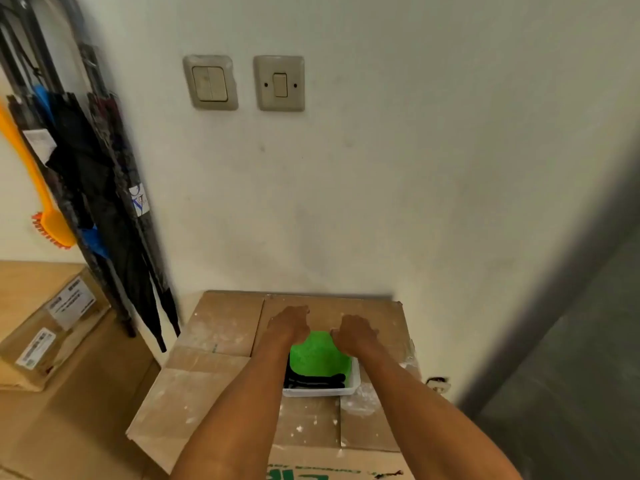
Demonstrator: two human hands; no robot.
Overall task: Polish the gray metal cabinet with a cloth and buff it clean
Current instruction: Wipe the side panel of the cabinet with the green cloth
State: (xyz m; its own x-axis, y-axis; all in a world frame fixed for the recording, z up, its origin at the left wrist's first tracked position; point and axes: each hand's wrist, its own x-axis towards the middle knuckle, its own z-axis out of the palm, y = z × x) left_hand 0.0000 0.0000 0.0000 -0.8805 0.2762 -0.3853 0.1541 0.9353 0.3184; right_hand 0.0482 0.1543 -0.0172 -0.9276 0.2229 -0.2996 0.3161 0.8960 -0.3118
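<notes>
Green cloth (318,351) in white tray (320,391), between left hand (289,323) and right hand (355,332), hands' grasp unclear

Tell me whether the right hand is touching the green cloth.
Cannot tell. The head view shows the right hand overlapping the green cloth, fingertips hidden; neither contact nor gap shows.

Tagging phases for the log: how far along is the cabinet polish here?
Done: nothing visible; no hand is on the gray cabinet at right. In hand: left hand and right hand are at the green cloth in the white tray on the cardboard box; grip unclear. Left: lift the cloth, polish and buff the cabinet.
</notes>
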